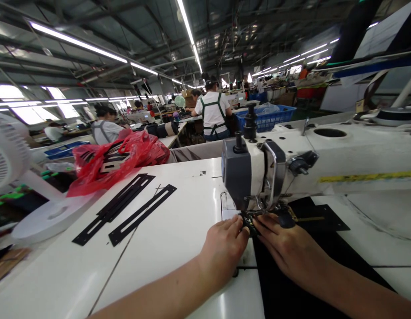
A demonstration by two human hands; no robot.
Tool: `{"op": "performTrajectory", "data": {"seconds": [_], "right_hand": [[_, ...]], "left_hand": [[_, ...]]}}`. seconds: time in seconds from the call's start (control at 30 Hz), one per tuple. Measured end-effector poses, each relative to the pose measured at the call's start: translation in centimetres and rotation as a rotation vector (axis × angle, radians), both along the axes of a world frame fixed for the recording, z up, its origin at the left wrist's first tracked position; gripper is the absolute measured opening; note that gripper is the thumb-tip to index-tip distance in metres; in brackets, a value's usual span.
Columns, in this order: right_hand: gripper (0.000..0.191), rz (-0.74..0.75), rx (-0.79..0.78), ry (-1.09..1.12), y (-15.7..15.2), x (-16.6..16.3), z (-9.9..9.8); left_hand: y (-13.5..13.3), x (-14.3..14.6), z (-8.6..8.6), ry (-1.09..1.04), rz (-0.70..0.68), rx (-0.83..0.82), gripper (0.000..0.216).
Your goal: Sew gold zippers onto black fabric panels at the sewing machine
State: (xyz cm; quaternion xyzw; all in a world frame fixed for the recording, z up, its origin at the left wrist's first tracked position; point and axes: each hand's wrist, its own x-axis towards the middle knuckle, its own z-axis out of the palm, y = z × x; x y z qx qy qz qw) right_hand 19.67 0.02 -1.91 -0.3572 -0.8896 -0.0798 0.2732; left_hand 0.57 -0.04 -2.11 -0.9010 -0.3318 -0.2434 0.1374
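Observation:
A white sewing machine stands on the white table, its grey head over the needle area. A black fabric piece lies under the needle and runs toward me. My left hand rests on the table just left of the needle, fingers curled together against the fabric's edge. My right hand lies flat on the black fabric, its fingertips pressing it at the presser foot. Both hands touch near the needle, which is partly hidden by them.
Two long black slotted strips lie on the table to the left. Behind them sits a red plastic bag with black pieces. A white fan stands at far left. Other people work at benches behind, near a blue basket.

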Motion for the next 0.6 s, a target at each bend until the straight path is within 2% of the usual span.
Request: {"op": "performTrajectory", "data": {"seconds": [0.27,0.6], "right_hand": [[0.029,-0.018,-0.071,0.018,0.6,-0.3,0.4],[0.029,-0.023,-0.094,0.008,1.2,-0.1,0.2]], "left_hand": [[0.8,-0.1,-0.2,0.001,0.007,0.001,0.013],[1.8,0.0,-0.8,-0.123,0.025,-0.046,0.012]]}}
